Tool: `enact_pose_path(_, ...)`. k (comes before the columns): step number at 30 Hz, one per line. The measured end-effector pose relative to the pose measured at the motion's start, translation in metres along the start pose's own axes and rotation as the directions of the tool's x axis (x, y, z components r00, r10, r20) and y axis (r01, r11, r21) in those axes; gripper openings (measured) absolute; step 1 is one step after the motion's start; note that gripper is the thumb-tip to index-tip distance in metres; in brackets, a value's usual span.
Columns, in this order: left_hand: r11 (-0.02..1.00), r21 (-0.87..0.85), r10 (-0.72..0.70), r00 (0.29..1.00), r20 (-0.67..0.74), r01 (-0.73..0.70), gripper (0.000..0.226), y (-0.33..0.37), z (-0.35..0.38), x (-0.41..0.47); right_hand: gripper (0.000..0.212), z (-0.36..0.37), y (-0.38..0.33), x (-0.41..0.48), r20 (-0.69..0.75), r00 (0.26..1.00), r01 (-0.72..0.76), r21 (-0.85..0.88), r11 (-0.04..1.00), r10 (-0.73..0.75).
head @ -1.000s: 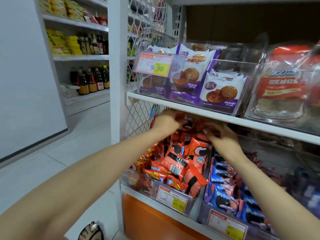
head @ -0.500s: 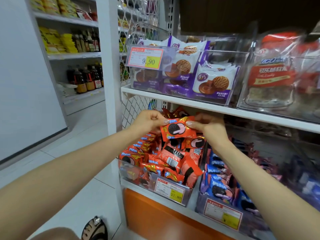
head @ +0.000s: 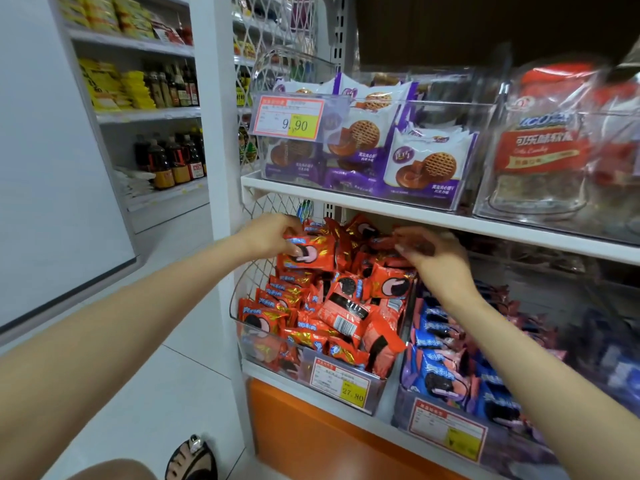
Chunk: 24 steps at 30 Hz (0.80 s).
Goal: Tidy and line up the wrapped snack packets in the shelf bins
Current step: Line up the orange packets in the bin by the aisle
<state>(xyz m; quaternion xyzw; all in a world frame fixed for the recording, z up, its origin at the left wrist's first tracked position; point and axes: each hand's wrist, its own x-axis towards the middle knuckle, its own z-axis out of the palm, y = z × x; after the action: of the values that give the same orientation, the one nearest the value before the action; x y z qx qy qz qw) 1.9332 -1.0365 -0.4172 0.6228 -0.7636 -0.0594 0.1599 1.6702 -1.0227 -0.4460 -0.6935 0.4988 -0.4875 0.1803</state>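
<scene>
A clear shelf bin [head: 273, 355] on the lower shelf holds a loose heap of several red cookie packets [head: 343, 313]. My left hand [head: 268, 235] pinches one red packet [head: 313, 252] by its left edge, face up, above the back left of the heap. My right hand [head: 434, 252] is curled over other red packets at the back right of the bin, fingertips on one red packet [head: 382, 242]; motion blur hides the exact grip.
A second bin [head: 446, 427] of blue packets stands to the right. The shelf above [head: 398, 211] carries a clear bin of purple-and-white biscuit packets [head: 426, 164] and a bin of red bags [head: 543, 150]. Bottles line shelves at the left.
Both hands held one red packet between them in front of the bin; now my left hand alone has it, moved left and back, and my right hand has gone to the back right.
</scene>
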Motion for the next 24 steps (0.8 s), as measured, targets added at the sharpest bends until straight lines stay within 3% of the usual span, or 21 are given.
enact_pose_path(2, 0.958, 0.287, -0.019, 0.999, 0.048, 0.004, 0.040, -0.006, 0.001, 0.011, 0.023, -0.006, 0.007, 0.000, 0.019, 0.997, -0.068, -0.006, 0.998, 0.069)
enact_pose_path(4, 0.920, 0.391, -0.001, 0.996, 0.094, -0.036, 0.041, -0.010, 0.010, 0.022, 0.023, -0.008, 0.012, 0.000, 0.024, 0.995, -0.093, -0.017, 0.996, 0.093)
enact_pose_path(11, 0.936, 0.352, -0.017, 0.999, 0.029, 0.006, 0.037, -0.020, 0.035, 0.043, 0.039, -0.011, 0.000, -0.003, 0.152, 0.988, 0.010, -0.012, 1.000, -0.008)
enact_pose_path(16, 0.923, 0.384, -0.048, 0.998, 0.037, 0.030, 0.038, -0.021, 0.039, 0.050, 0.052, -0.011, 0.003, 0.000, 0.222, 0.974, -0.048, -0.021, 0.999, 0.052)
enact_pose_path(21, 0.917, 0.395, -0.061, 0.998, -0.009, 0.060, 0.041, -0.019, 0.039, 0.054, 0.043, -0.009, 0.008, 0.003, 0.235, 0.969, -0.060, -0.059, 0.996, 0.072)
enact_pose_path(24, 0.898, 0.440, -0.018, 1.000, 0.025, 0.005, 0.036, -0.020, 0.040, 0.053, 0.041, -0.008, 0.010, 0.003, 0.237, 0.969, -0.052, -0.057, 0.997, 0.064)
